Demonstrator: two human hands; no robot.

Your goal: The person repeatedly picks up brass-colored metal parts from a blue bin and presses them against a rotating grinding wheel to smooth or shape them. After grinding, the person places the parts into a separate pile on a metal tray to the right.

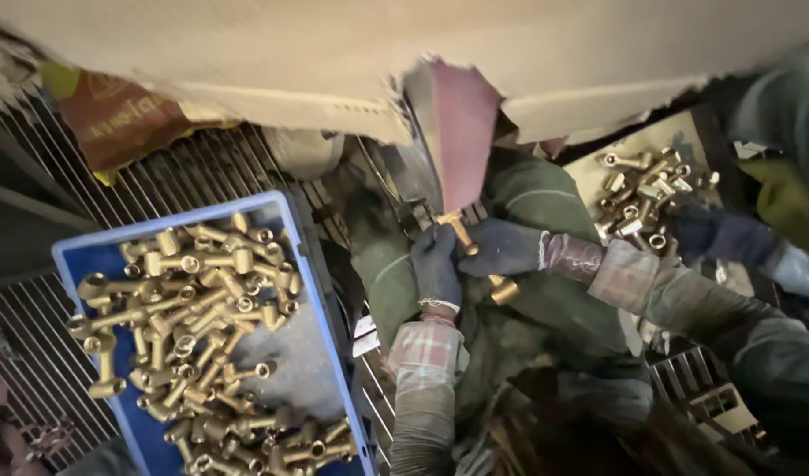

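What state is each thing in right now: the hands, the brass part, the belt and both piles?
Left hand: gloved, gripping the brass fitting.
Right hand: gloved, gripping the same fitting.
Brass fitting: tilted, tip against the belt.
Sanding belt: motion unclear.
Blue crate: holds many fittings.
Far pile: loose heap.

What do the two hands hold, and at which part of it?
Both gloved hands hold one brass fitting: the left hand around its middle, the right hand beside it; both ends stick out.

Blue crate (pixel 309 264) of brass fittings (pixel 193 300); torn cardboard (pixel 334 62) above.
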